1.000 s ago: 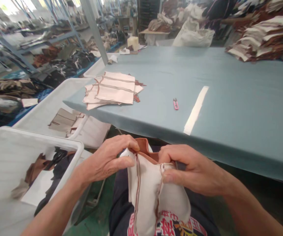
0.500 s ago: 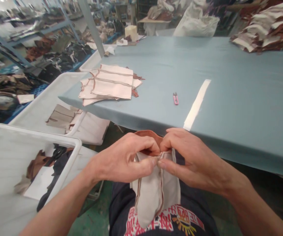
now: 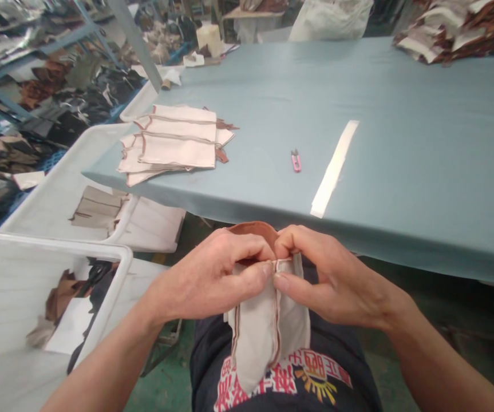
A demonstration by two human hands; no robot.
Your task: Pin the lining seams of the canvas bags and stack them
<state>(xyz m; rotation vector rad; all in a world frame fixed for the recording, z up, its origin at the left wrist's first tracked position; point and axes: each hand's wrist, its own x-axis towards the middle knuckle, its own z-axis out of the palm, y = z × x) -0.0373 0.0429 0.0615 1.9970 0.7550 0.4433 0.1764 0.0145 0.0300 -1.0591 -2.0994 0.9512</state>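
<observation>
A sewn cream fabric piece [image 3: 253, 337] with brown-edged seams and a brown inner side hangs in front of my body, over a dark printed garment. My left hand [image 3: 216, 274] pinches its top edge between thumb and fingers, just left of the middle seam. Right beside it, my right hand [image 3: 319, 274] pinches the same edge on the other side of the seam. Both thumbs lie on the cream face, while the curled fingers reach over the edge to the brown side. The fingertips behind the fabric are hidden.
The blue-green table [image 3: 255, 189] carries a stack of cream pieces [image 3: 178, 137], pink thread snips [image 3: 295, 161] and a pale strip [image 3: 335, 169]. A pile of brown and cream pieces [image 3: 457, 28] lies at the far right. White bins [image 3: 118, 257] stand to my left.
The view has shifted, so the table and its things sit slightly higher and further left. Both hands keep their pinch on the fabric's edge, with the thumbs slightly moved at the seam.
</observation>
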